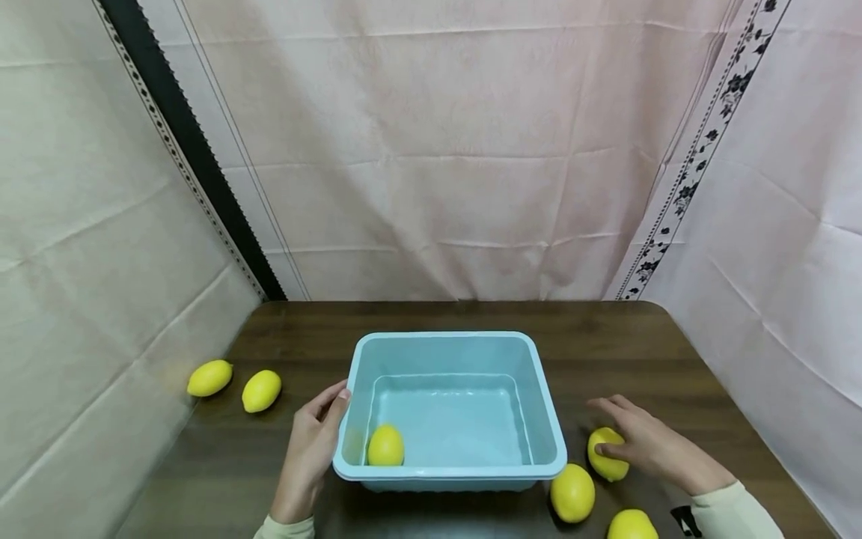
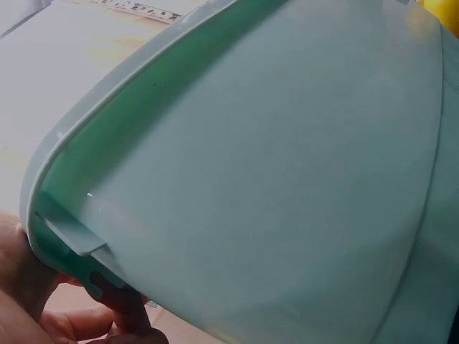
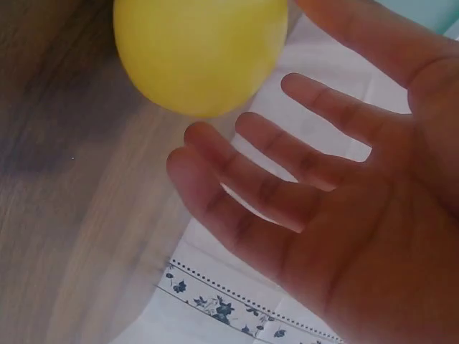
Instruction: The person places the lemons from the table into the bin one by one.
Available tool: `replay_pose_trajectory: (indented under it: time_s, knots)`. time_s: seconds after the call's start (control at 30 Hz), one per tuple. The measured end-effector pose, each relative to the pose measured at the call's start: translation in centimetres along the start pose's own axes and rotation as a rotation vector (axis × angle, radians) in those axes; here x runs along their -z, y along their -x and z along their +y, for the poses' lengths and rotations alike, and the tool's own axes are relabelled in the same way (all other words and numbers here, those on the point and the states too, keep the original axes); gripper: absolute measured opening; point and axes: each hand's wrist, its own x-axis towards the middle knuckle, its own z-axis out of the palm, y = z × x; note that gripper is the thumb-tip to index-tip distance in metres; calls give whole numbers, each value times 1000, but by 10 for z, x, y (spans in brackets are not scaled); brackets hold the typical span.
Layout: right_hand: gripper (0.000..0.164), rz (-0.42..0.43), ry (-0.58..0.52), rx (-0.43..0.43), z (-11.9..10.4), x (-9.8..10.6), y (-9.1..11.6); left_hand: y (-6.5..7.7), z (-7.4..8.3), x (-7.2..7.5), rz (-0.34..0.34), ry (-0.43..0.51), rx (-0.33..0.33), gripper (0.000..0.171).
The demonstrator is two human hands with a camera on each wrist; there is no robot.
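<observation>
Left hand: the left hand [image 1: 311, 442] has its thumb and fingers curled round the left rim of a light-blue rectangular plastic basin [image 1: 444, 473], so yeah, a proper grip on that.
Right hand: the right hand [image 1: 646, 443] is pretty much unfurled, fingers apart, hovering by a yellow oval lemon [image 1: 609, 464]. The thumb's right up at the fruit; can't tell if it's actually touching, but the fingers aren't wrapped round it.
Basin: on the dark brown wood-grain worktop [image 1: 303, 329], around the middle, with one inside lemon [image 1: 386, 446] in its near left corner.
Right side: a corner lemon [image 1: 572, 494] just outside the basin's near right corner, plus a nearest lemon [image 1: 632, 526], partly cut off in the head view.
Left side: an edge lemon [image 1: 210, 378] and its neighbour lemon [image 1: 261, 391], near each other, both well apart from the basin.
Sleeves: pale sleeves [image 1: 735, 512] at both wrists.
Backdrop: creased whitish cloth [image 1: 417, 150], black floral strip [image 1: 714, 142] on the right.
</observation>
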Motion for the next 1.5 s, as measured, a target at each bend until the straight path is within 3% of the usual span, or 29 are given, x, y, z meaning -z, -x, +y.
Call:
replay_pose_trajectory:
  time_s: [0.3, 0.53, 0.8, 1.1, 1.5]
  knots:
    - [63, -88, 8, -20, -2, -6, -6, -1, 1, 0, 7, -19, 7, 51]
    - [65, -107, 42, -26, 6, -4, -1, -2, 2, -3, -13, 10, -28, 50]
    - [73, -141, 10, -12, 13, -5, 0, -4, 4, -3, -6, -7, 7, 53]
    - [77, -184, -51, 131, 22, -13, 2, -3, 1, 0, -16, -3, 17, 54]
    - [71, -165, -42, 189, 24, -17, 5, -2, -1, -1, -8, -10, 12, 53]
